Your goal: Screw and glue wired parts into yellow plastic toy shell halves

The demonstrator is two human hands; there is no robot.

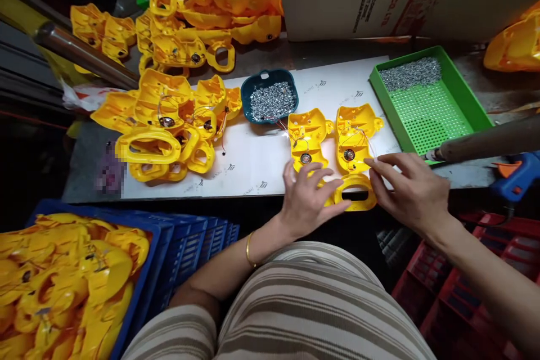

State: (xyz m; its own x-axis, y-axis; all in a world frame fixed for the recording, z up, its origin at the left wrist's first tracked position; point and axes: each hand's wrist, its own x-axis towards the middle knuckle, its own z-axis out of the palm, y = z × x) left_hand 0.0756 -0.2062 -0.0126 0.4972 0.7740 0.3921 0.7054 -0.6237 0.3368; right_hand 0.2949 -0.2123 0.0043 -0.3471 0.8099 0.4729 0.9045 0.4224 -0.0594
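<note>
Two yellow plastic shell halves lie side by side with their insides up, the left shell and the right shell. Each has a round black speaker and thin wires inside, and a loop handle shows at the near end of the right one. My left hand is over the near end of the left shell, fingers curved and apart, partly hiding it. At the right shell's edge, my right hand pinches with thumb and forefinger where a thin wire leads; its end is hidden by the fingertips.
A dark teal bowl of screws and a green tray with more screws stand behind the shells. More yellow shells are piled left. A blue crate sits low left, a blue tool right, a cardboard box behind.
</note>
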